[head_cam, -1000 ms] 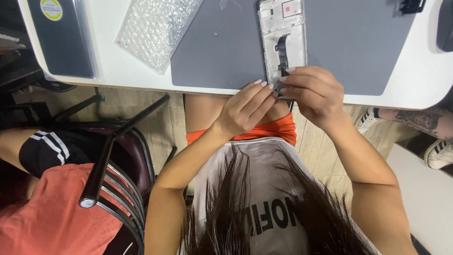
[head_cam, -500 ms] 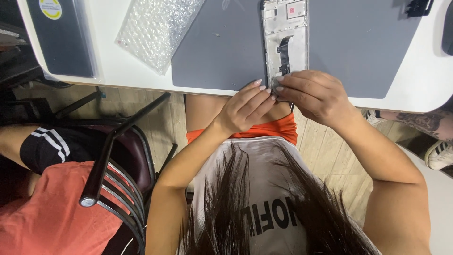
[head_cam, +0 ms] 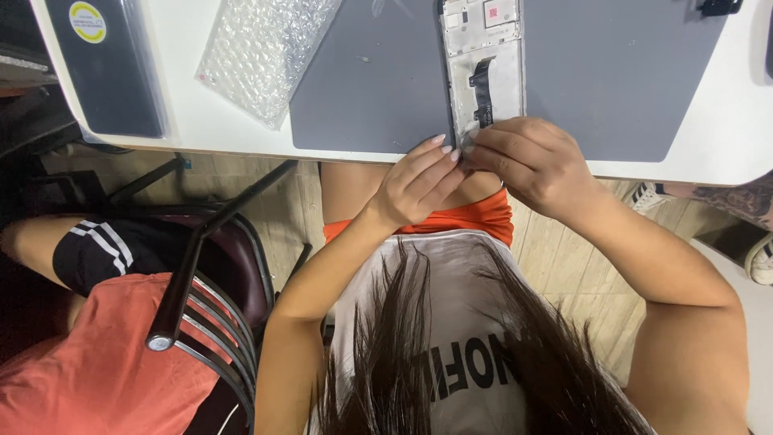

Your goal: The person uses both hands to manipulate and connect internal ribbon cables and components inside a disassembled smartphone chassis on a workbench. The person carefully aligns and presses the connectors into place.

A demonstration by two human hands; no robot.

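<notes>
While the camera looks straight down from the person's head, both hands meet at the near edge of the white counter (head_cam: 241, 137), right over the bottom end of an opened phone frame (head_cam: 483, 64). The frame is a long pale rectangle lying flat on a grey work mat (head_cam: 378, 80), with a black flex strip (head_cam: 481, 93) running down its middle and a small white label with a pinkish mark near its top end. The left hand (head_cam: 415, 185) has its fingers (head_cam: 439, 153) pinched together against the frame's lower left corner, touching it. The right hand (head_cam: 535, 165) curls over the frame's bottom edge with its fingers closed down on something small there; what exactly sits between them is hidden, so it's hard to call.

To the left of the mat lies a clear bubble-wrap pouch (head_cam: 262, 52), roughly rectangular and tilted, just touching the mat's edge. Further left, near the counter's corner, there's a dark flat rectangular package (head_cam: 109, 72) in a glossy sleeve, with a round yellow-ringed sticker (head_cam: 87, 20) at its top. A second grey mat (head_cam: 628, 72) sits to the right of the frame.

Below the counter, a dark metal chair (head_cam: 201, 274) stands to the left, and another person in a red top (head_cam: 88, 370) sits beside it.
</notes>
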